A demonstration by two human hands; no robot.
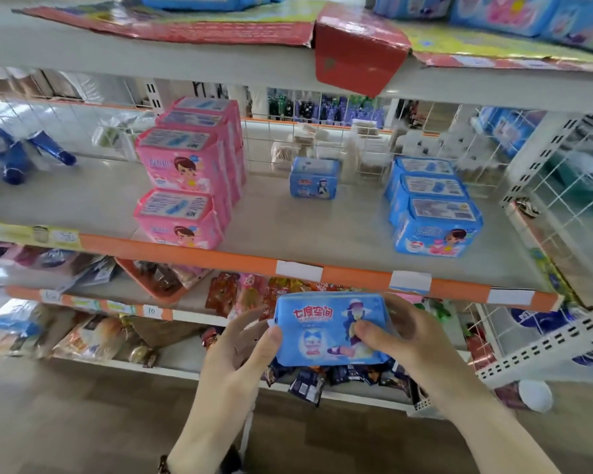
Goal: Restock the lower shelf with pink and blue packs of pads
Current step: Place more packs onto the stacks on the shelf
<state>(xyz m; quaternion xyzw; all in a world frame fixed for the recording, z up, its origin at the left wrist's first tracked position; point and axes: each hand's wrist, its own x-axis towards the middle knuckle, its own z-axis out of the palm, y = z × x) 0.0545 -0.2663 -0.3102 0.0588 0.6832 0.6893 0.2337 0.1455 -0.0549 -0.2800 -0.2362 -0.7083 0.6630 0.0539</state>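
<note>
On the shelf (288,220) I see stacked pink packs (185,179) at the left, one small blue pack (314,179) mid-back and a row of blue packs (432,217) at the right. Below its orange edge, my left hand (237,350) grips the left end of a blue pack in hand (326,331), thumb on its face; my right hand (408,336) pinches its right side.

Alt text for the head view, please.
Both hands, left hand and right hand, hold a small blue pack before a shelf bearing stacked pink packs, a matching blue pack and larger blue packs.
</note>
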